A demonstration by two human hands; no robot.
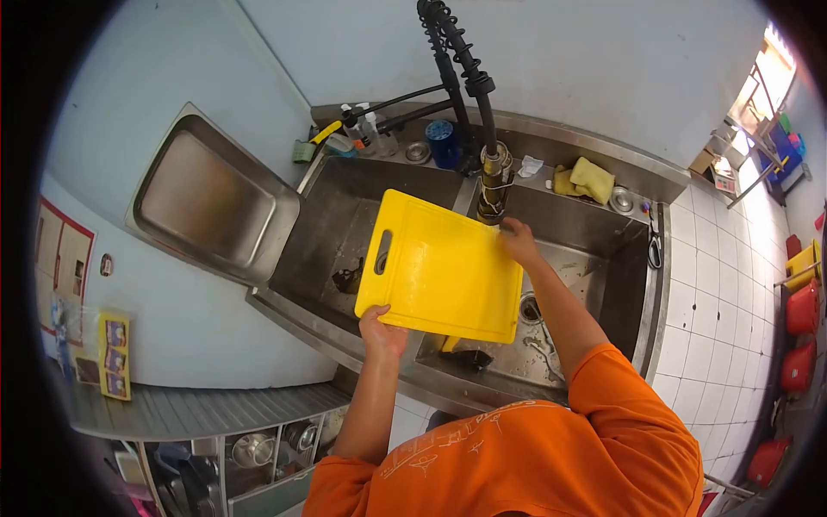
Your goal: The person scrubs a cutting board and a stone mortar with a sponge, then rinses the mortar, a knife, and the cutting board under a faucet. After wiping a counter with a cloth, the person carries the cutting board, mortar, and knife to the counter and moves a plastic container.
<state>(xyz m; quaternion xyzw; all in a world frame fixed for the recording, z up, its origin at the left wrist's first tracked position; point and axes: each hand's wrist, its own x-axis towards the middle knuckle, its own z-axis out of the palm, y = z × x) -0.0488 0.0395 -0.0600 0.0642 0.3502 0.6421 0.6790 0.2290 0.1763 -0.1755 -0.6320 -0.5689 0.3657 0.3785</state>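
Observation:
A yellow cutting board (444, 271) with a handle slot is held over the divider of a double steel sink, its face wet and shiny. My left hand (382, 332) grips its lower left corner, the thumb on top. At the upper right edge my right hand (519, 242) is closed on the board, close beneath the black spring faucet (491, 172). Dark scraps (348, 276) lie in the left basin. Below the board, in the right basin, are a drain (530, 307) and a dark object (472, 358) with a yellow part.
Along the sink's back ledge stand bottles (370, 129), a blue container (443, 144), yellow cloths (589, 179) and a steel lid (621, 200). Scissors (655, 250) hang at the right rim. A steel tray (211, 194) leans at the left. Shelves with pots (253, 449) are at lower left.

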